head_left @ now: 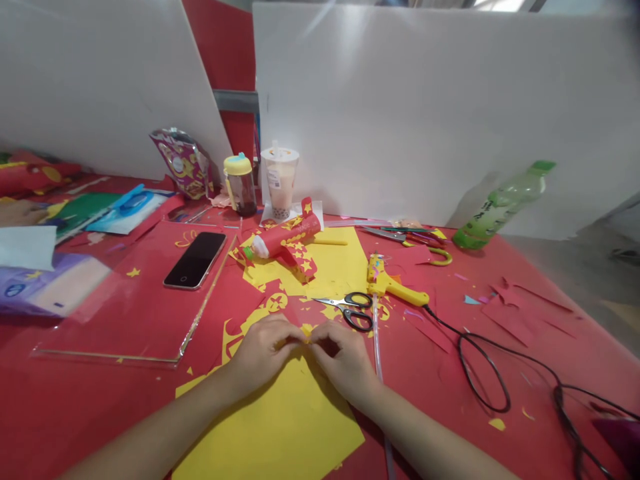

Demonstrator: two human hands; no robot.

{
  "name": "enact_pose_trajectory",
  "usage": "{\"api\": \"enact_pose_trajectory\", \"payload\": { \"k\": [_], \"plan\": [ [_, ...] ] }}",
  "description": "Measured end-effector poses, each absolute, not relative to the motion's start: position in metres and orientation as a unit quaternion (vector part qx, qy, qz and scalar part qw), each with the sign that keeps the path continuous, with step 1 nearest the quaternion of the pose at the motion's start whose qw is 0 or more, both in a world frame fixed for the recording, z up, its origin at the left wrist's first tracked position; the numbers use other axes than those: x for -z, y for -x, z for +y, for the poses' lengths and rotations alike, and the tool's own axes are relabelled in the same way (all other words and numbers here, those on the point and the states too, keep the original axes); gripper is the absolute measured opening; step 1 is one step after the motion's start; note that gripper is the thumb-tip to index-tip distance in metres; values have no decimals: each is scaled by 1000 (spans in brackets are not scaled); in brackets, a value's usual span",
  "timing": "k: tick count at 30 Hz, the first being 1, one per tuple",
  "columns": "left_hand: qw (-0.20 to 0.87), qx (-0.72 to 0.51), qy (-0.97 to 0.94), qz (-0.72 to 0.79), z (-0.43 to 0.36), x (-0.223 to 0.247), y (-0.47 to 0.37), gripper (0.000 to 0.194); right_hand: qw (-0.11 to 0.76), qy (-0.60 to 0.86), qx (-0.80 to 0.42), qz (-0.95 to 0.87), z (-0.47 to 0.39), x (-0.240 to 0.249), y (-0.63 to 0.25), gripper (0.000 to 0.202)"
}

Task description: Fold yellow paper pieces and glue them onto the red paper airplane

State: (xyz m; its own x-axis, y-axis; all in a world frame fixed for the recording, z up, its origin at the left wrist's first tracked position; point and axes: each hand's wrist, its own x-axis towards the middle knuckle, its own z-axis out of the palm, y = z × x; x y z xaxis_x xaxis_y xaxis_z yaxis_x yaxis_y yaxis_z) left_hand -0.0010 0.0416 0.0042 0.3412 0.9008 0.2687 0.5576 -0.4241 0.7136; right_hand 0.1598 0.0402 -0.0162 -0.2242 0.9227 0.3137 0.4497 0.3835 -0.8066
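My left hand [267,347] and my right hand [340,353] meet fingertip to fingertip, pinching a small yellow paper piece [307,331] between them. Its exact shape is mostly covered by the fingers. Beneath them lies a sheet of yellow paper [280,427]. Just beyond my hands rest black-handled scissors [350,308], partly spread, among yellow paper scraps with cut-out shapes [277,302]. Farther back, a red paper-covered model shaped like a plane or rocket [287,239], with yellow stars and a green tip, sits on another yellow sheet [345,267].
A yellow glue gun [395,288] trails a black cord [480,400] rightward. A phone [195,261] lies left on a plastic-wrapped red sheet [130,320]. Behind stand a drink cup [280,183], a yellow-lidded bottle [241,187], a snack bag [184,163] and a tilted green bottle [503,207]. Another person's hand [23,212] shows far left.
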Motion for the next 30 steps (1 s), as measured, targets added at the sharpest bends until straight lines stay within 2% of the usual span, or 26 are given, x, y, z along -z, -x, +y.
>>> {"api": "enact_pose_trajectory", "payload": {
  "k": [14, 30],
  "plan": [
    [347, -329, -708, 520, 46, -6, 0, 8, 450, 458, -309, -702, 44, 10, -160, 8],
    [234, -294, -784, 494, 46, -4, 1, 12, 410, 469, -294, -725, 43, 14, -159, 11]
  ]
}}
